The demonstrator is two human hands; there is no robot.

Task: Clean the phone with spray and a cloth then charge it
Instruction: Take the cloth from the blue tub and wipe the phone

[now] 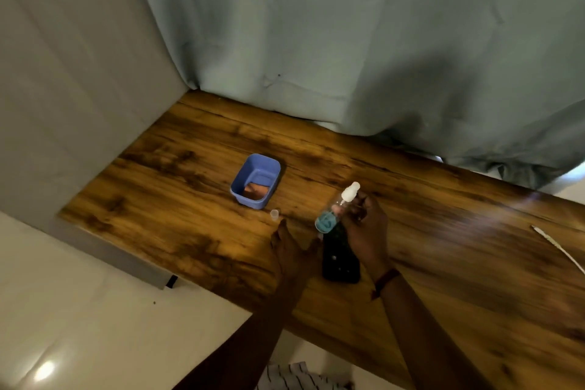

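Above the glossy black phone (340, 260), right hand (364, 231) grips clear spray bottle (337, 207).

Small clear plastic spray bottle (336, 209) with white pump nozzle, uncapped, a little blue liquid pooled at its base; held tilted, nozzle up and away, above the top end of the phone. Flat black rectangular phone (340, 260) lies on the wooden tabletop. Folded orange-pink cloth (257, 190) sits inside a blue tub, well apart to the left.
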